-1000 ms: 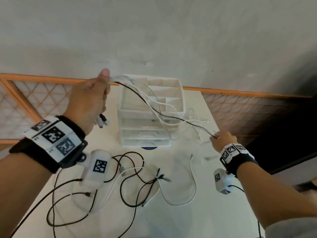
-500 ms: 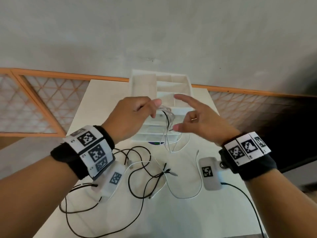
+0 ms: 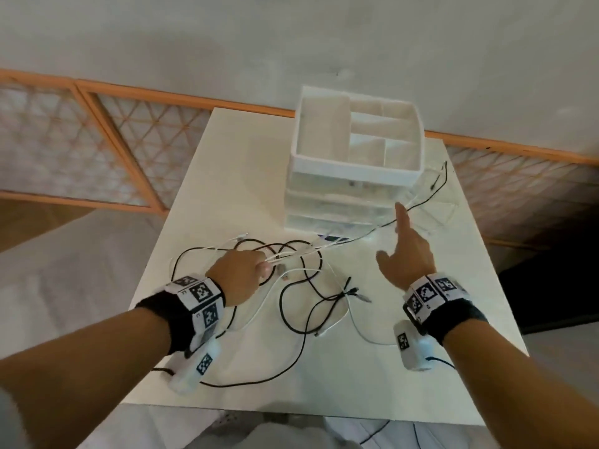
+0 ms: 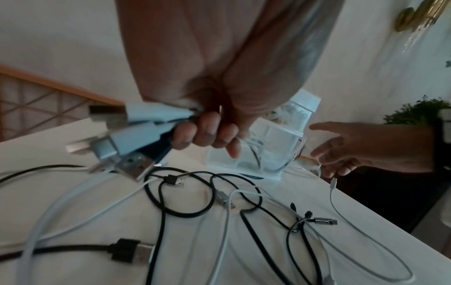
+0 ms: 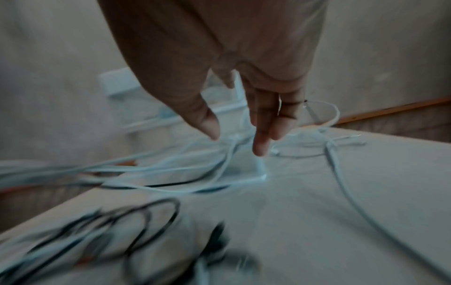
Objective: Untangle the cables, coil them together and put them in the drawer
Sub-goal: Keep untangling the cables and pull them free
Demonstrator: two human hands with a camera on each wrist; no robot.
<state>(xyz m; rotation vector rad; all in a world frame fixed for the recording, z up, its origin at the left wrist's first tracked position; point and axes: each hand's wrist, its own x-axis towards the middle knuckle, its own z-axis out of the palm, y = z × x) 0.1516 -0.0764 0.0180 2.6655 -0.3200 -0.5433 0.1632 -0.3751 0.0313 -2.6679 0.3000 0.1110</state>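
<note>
Black and white cables (image 3: 301, 286) lie tangled on the white table (image 3: 421, 367). My left hand (image 3: 246, 270) is low over the tangle and grips a bundle of cables; their USB plugs (image 4: 117, 142) stick out of the fist (image 4: 209, 135). From the fist the strands (image 3: 350, 239) stretch right, past the drawer unit (image 3: 353, 176). My right hand (image 3: 402, 251) is held above the table, fingers (image 5: 262, 135) spread and straight, holding nothing. Its index finger points at the strands beside a clear pulled-out drawer (image 3: 434, 202). The right wrist view is blurred.
The white drawer unit has an open compartment tray (image 3: 356, 131) on top and stands at the table's far side by the wall. An orange lattice railing (image 3: 129, 150) runs behind the table. Loose cable loops (image 4: 268, 221) cover the near middle of the table.
My left hand dropped from in front of the drawer unit down to the table with its cables. My right hand let go of the strands, opened and moved right toward the clear drawer.
</note>
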